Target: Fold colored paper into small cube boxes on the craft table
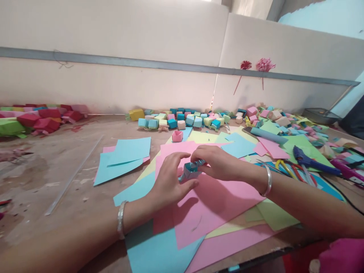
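Observation:
A small light-blue paper box, open at the top, is between my two hands above a stack of pink sheets. My right hand comes from the right with its fingers bent and closed on the box's far right edge. Curved around the box's left side is my left hand, thumb and fingers spread apart. The web of that hand lies close to the box's left corner; whether it touches cannot be made out. Beyond the hands a small pink paper box stands on the table.
Blue sheets lie at left near a clear ruler-like strip. Many small folded paper boxes line the wall. On the right are scissors, a blue glue gun, a pink tool and a dark tray.

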A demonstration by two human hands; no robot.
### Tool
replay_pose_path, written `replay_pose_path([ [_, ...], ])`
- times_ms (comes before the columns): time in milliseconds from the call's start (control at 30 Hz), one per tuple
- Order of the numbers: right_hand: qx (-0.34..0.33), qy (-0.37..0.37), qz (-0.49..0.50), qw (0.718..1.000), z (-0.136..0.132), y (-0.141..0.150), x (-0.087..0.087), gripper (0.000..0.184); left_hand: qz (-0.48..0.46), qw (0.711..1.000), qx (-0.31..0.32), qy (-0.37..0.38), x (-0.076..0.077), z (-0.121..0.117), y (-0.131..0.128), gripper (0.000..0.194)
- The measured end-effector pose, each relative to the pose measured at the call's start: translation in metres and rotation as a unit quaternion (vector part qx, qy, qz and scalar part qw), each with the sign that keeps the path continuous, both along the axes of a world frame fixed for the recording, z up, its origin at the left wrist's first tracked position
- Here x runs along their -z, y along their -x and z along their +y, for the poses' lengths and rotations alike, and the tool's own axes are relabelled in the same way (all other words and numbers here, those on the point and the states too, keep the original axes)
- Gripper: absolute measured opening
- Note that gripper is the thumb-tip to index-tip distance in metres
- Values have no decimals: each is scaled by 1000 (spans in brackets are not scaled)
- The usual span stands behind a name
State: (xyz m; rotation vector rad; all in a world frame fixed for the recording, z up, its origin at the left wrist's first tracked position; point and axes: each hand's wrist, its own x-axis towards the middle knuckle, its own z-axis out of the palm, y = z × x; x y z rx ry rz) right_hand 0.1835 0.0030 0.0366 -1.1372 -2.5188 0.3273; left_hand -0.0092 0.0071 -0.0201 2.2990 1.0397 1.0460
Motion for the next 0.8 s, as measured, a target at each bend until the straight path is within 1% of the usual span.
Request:
replay_pose_path([
  [100, 16, 23, 56, 998, -4, 4, 3, 16, -60, 997, 32, -38, 0, 0, -2, 38],
  [167, 37, 36, 102, 993, -8, 5, 7, 17, -94, 994, 42, -45, 0, 1, -2, 36],
  [233, 46, 45, 150, 987, -11, 6, 11, 24, -88, 993, 47, -62, 0, 1, -2, 34],
  [333, 30, 59, 214, 975, -12, 9, 20, 39, -39, 991, 54, -120, -3, 1, -1, 29],
  [400, 26, 39, 236, 971, -11, 12, 26, 44, -31, 987, 62, -146, -5, 2, -1, 24],
  [433, 26, 19, 236, 971, -12, 13, 28, 44, -30, 985, 70, -155, -5, 3, 0, 20],
  [500, 13, -23, 210, 977, -12, 12, 31, 44, -17, 983, 84, -160, -5, 7, 1, 15],
  [533, 9, -53, 189, 981, -12, 8, 31, 42, -15, 983, 80, -166, -4, 10, 1, 15],
  [600, 16, -107, 139, 984, -14, -9, 28, 38, -3, 983, 81, -166, -1, 15, 3, 17],
  [667, 51, -141, 85, 985, -19, -42, 23, 25, 0, 988, 66, -136, 2, 20, 3, 16],
  [700, 85, -157, 61, 982, -23, -65, 20, 19, -3, 992, 55, -116, 4, 21, 3, 18],
  [733, 134, -168, 33, 976, -29, -91, 16, 18, -6, 995, 38, -93, 5, 22, 3, 19],
  [800, 265, -184, -42, 946, -44, -150, 12, 25, -12, 998, 9, -56, 5, 19, 3, 20],
])
